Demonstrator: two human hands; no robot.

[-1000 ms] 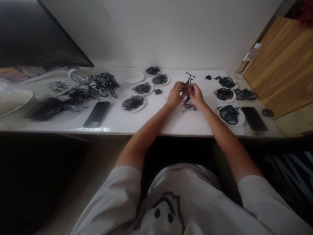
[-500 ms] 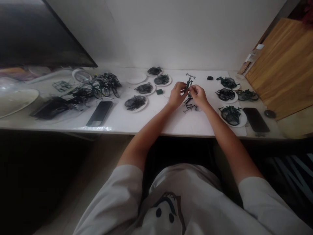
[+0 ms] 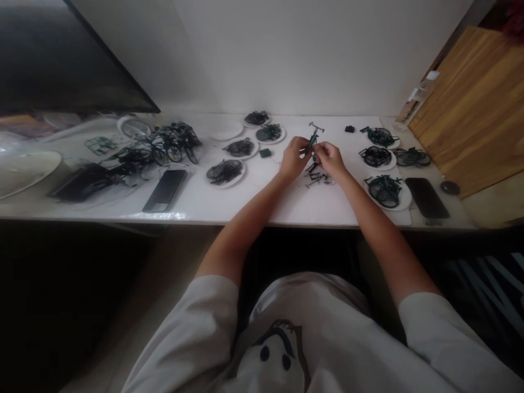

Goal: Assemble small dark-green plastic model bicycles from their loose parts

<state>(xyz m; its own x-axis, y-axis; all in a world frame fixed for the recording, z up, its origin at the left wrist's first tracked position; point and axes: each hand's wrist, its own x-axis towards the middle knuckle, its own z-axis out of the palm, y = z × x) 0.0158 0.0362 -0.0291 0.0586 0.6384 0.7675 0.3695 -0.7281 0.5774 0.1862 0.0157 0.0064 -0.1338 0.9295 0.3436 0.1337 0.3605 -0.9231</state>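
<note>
Between my two hands is a small dark green model bicycle frame (image 3: 313,141), its grey handlebar (image 3: 316,127) pointing away from me. My left hand (image 3: 293,157) is closed on the frame from the left. From the right, the fingers of my right hand (image 3: 329,159) pinch its lower part; what exactly they grip there is hidden. Just below the hands, loose dark and grey bicycle parts (image 3: 317,178) lie on the white board (image 3: 286,204).
Plates of dark parts, such as one plate (image 3: 241,180) on the left and another (image 3: 405,197) on the right, flank my hands. Several model bicycles (image 3: 176,143) crowd the left. Phones lie at left (image 3: 165,190) and right (image 3: 427,197). A bottle (image 3: 417,98) leans by a wooden panel (image 3: 470,109).
Both hands keep their grip on the model bicycle frame, with only a slight shift of the fingers. The whole view has moved a little.
</note>
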